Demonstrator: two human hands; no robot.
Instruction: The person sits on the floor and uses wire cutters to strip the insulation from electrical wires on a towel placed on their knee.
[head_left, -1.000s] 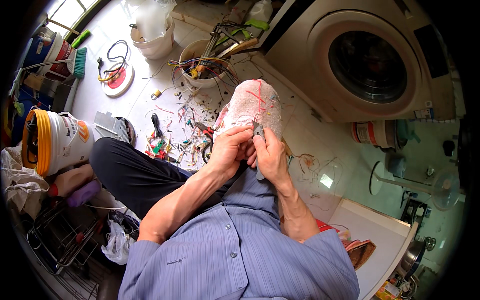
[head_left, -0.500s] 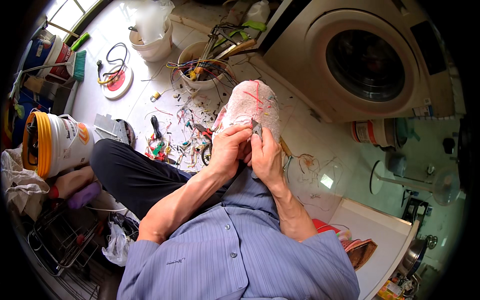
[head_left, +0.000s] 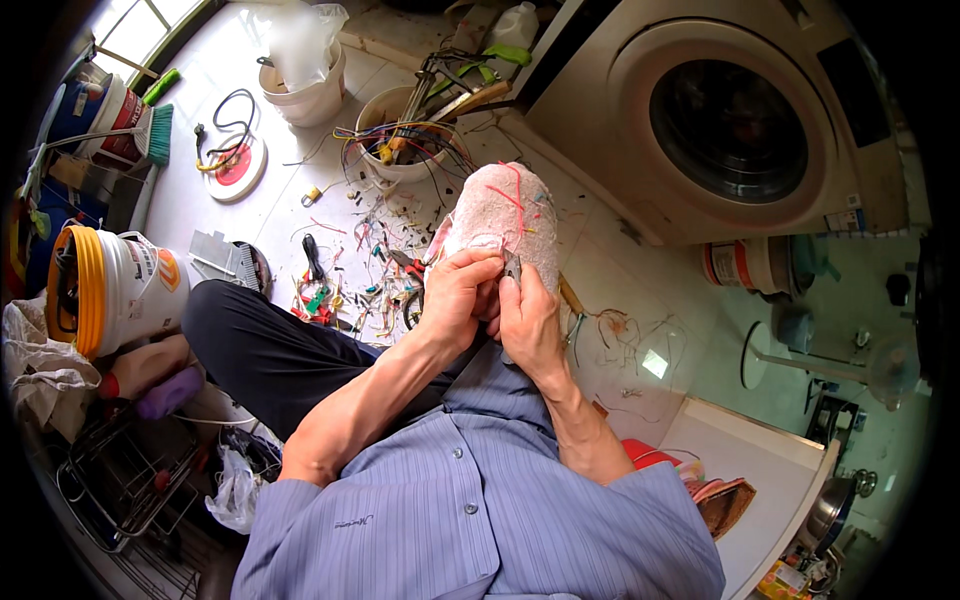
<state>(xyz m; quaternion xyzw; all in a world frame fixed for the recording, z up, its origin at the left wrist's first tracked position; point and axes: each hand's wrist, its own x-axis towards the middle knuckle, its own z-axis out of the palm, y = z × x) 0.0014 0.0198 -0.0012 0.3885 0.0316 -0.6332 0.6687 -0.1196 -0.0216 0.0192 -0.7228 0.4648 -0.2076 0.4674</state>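
A pale pink towel point(head_left: 475, 215) covers a rounded form in front of me, and a thin red wire point(head_left: 519, 200) runs down over it towards my hands. Close to the wire's lower end, my left hand point(head_left: 460, 295) is closed in a pinch; what sits between its fingertips is mostly hidden. My right hand point(head_left: 530, 322) is closed around a small grey metal tool point(head_left: 512, 265), whose tip shows above the thumb. Both hands nearly touch. Red-handled pliers point(head_left: 408, 262) lie on the floor left of the towel.
Wire scraps and small parts point(head_left: 365, 290) litter the floor to the left. A white bucket point(head_left: 395, 170) of wires and tools stands ahead, near another bucket point(head_left: 308, 100). A washing machine point(head_left: 620, 180) is at the far right. A white bucket with yellow rings point(head_left: 140, 285) stands left.
My right hand and the grey tool have shifted slightly down and tilted, with less of the tool showing. My left hand has stayed nearly in place.
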